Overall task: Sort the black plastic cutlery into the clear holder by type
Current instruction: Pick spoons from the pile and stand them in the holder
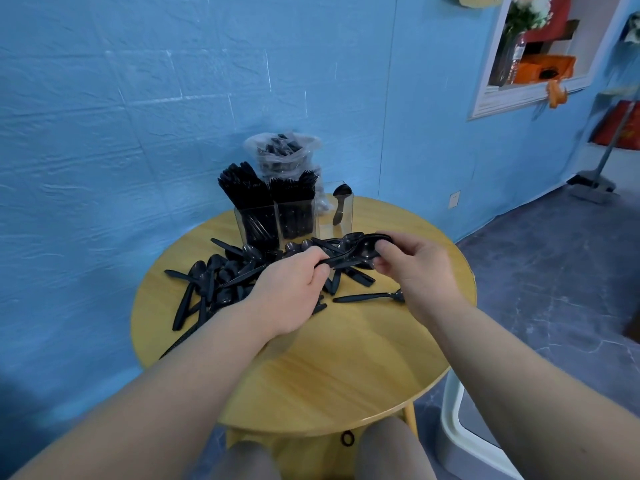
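Standing at the far side of the round wooden table (311, 375) is a clear plastic three-compartment holder (294, 216). Its left compartment is packed with upright black plastic cutlery pieces (242, 188) whose type I cannot tell, the middle one is packed with black plastic forks (292, 188), tines up, and the right compartment holds just one black plastic spoon (340, 202), leaning bowl-up against the wall. Behind the holder sits a crumpled clear plastic bag (282, 150) with more black cutlery inside.

A loose heap of black plastic spoons (221, 275) sprawls across the table in front of the holder, spreading toward the left edge. One single black spoon (367, 297) lies apart on the right, just beside the right wrist.

Both hands are raised just above the heap, close together, sharing a small bundle of black spoons (349, 256). The left hand (291, 289) curls its fingers round the handle end of the bundle, and the right hand (412, 261) pinches the bowl end between thumb and fingertips. The bundle spans the gap between the two hands, a little in front of the holder's right compartment.

In the wall at upper right, a white-framed niche (533, 53) holds an orange box and a vase of flowers.
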